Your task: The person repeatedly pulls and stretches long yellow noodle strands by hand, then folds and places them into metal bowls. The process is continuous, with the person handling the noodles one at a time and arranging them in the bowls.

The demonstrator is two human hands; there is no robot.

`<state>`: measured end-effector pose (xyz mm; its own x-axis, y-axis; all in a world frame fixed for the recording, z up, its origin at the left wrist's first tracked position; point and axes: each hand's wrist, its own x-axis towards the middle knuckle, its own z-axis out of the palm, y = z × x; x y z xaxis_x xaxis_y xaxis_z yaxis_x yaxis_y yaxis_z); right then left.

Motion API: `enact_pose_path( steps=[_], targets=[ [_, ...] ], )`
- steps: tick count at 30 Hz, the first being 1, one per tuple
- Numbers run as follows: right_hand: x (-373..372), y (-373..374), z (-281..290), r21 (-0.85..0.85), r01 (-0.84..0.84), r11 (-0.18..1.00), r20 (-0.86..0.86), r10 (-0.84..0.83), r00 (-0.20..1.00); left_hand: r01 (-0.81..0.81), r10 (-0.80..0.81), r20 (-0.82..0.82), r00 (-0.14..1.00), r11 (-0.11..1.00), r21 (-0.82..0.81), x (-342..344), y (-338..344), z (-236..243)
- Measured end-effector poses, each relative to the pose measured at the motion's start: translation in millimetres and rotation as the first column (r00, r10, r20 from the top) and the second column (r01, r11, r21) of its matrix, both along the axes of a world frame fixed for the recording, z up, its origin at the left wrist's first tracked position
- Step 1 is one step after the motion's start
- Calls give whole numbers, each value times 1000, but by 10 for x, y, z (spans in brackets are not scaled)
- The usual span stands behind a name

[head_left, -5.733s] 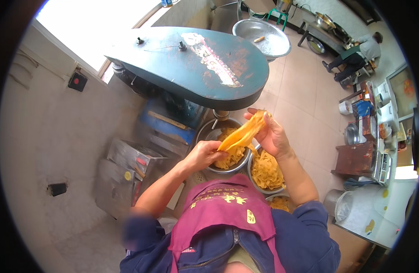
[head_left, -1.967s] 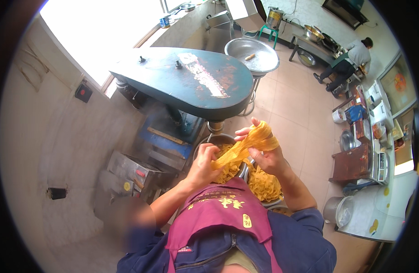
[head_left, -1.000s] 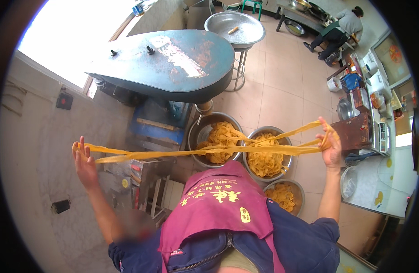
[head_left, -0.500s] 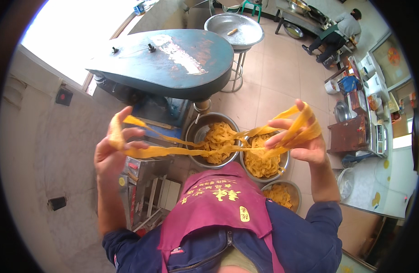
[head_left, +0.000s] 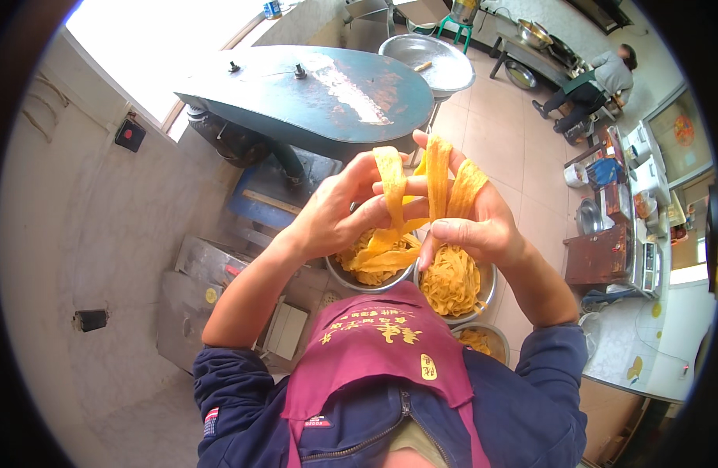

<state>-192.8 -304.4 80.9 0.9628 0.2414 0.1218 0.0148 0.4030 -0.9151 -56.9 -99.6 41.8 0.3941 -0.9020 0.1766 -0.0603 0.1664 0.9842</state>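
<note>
Broad, flat yellow noodle strips (head_left: pixel 438 183) hang looped over the fingers of both my raised hands. My left hand (head_left: pixel 355 203) carries one loop over its fingertips. Close beside it, my right hand (head_left: pixel 488 222) bears several folds, its thumb bent in below them. The strips' lower ends trail toward a metal bowl (head_left: pixel 351 282) heaped with similar noodles, partly hidden by my hands. Next to that bowl, at its right, stands a second bowl of noodles (head_left: pixel 452 287). A third bowl (head_left: pixel 501 337), also with noodles, is partly covered by my apron.
A machine with a worn teal cover (head_left: pixel 351 97) stands ahead on the left. Behind it is a metal basin (head_left: pixel 445 62) with a small stick-like piece inside. Shelves and a counter (head_left: pixel 647 374) run along the right. A person (head_left: pixel 589 90) bends over at the far right.
My hands were wide apart with the strips stretched between them. Now they are close together above the bowls, the left having moved right, and the strips hang in short loops.
</note>
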Motion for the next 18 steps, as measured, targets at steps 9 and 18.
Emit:
enact_pose_path(
  steps=[9, 18],
  targets=[
    [74, 240, 402, 88, 44, 995, 52, -49, 997, 335, -333, -153, 930, 942, -13, -68, 193, -1123],
    [112, 198, 1089, -83, 143, 986, 220, -122, 968, 159, -229, 304, 925, 958, 238, 60, 44, -2407]
  ],
)
